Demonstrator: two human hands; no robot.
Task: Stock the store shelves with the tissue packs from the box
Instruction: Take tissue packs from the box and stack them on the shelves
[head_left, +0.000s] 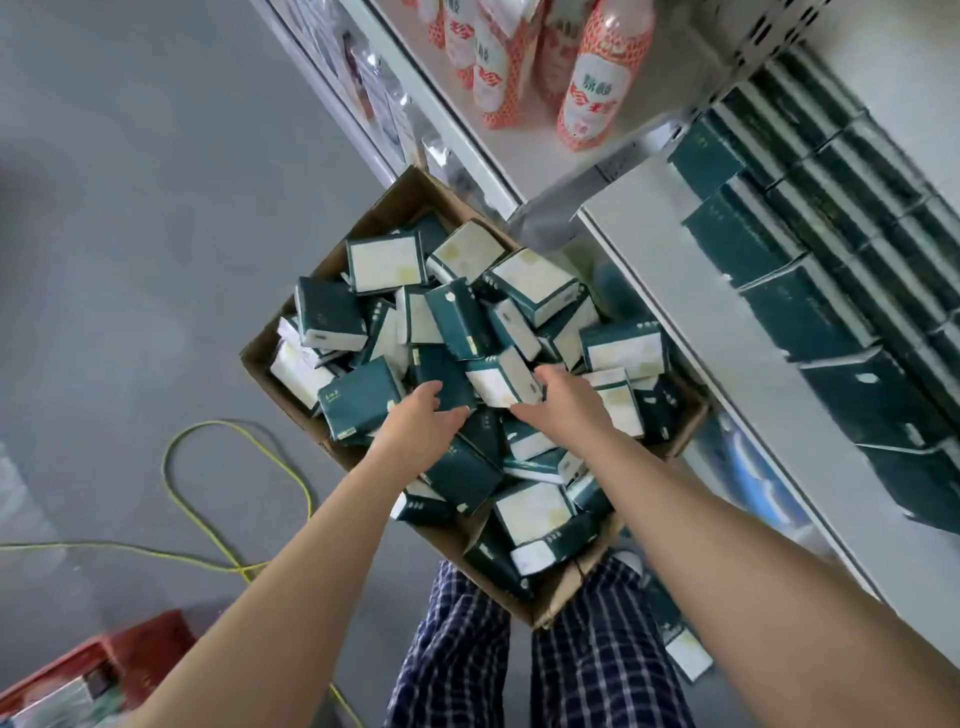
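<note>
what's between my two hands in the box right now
Head view: a white-faced pack, gripped by the right hand, fills most of the gap; a dark green pack sits beside it, by the left hand. Nothing else.

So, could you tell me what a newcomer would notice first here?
A cardboard box heaped with dark green tissue packs fills the centre, with the left hand and right hand reaching into it. On the white shelf to the right, shelved packs stand in neat rows; orange-patterned bottles stand at top centre.
</note>
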